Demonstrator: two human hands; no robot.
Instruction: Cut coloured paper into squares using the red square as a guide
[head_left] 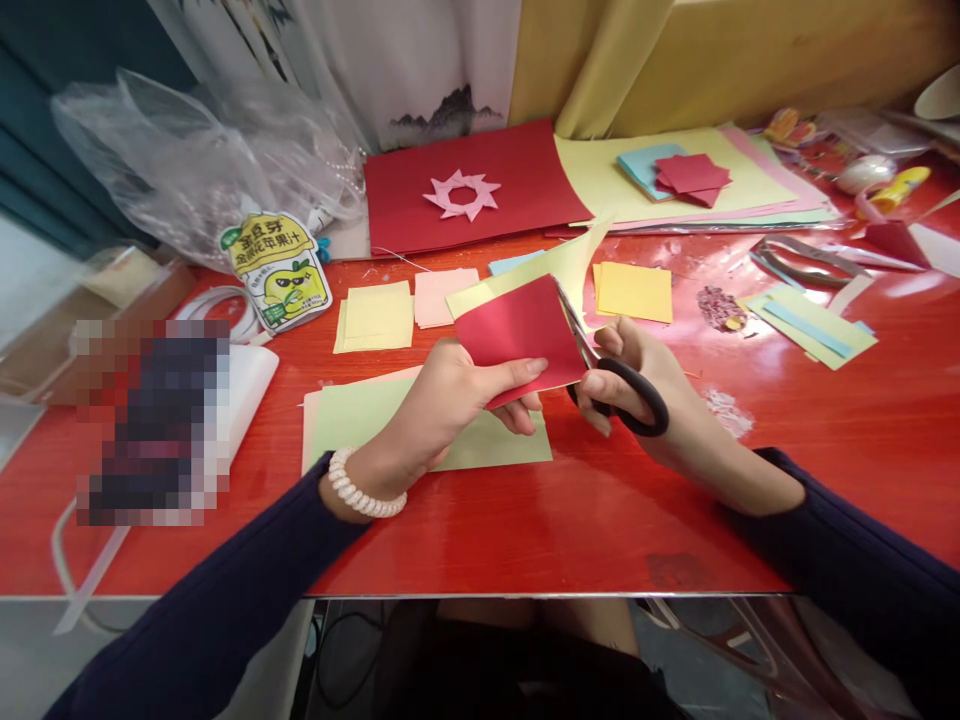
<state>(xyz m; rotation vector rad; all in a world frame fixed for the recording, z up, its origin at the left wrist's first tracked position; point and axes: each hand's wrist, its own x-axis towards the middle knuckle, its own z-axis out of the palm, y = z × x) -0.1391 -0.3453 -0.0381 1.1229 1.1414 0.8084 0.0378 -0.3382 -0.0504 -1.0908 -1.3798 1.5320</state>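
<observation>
My left hand point(457, 395) pinches a red sheet of paper point(514, 325) between thumb and fingers, with a pale yellow sheet point(592, 255) right behind it. My right hand point(637, 385) has its fingers in the black handles of a pair of scissors point(646, 408). The scissor blades lie along the right edge of the red paper, tips pointing up and away. Both hands are held above the table, over a light green sheet point(495, 440) lying near its front.
Behind are yellow squares point(379, 315), pink squares point(448, 295) and orange-yellow squares point(637, 292). A pink folded paper ring point(461, 195) rests on red card point(390, 215). Paper strips point(814, 325) and other scissors point(810, 260) lie right; a snack pouch point(281, 275) stands left.
</observation>
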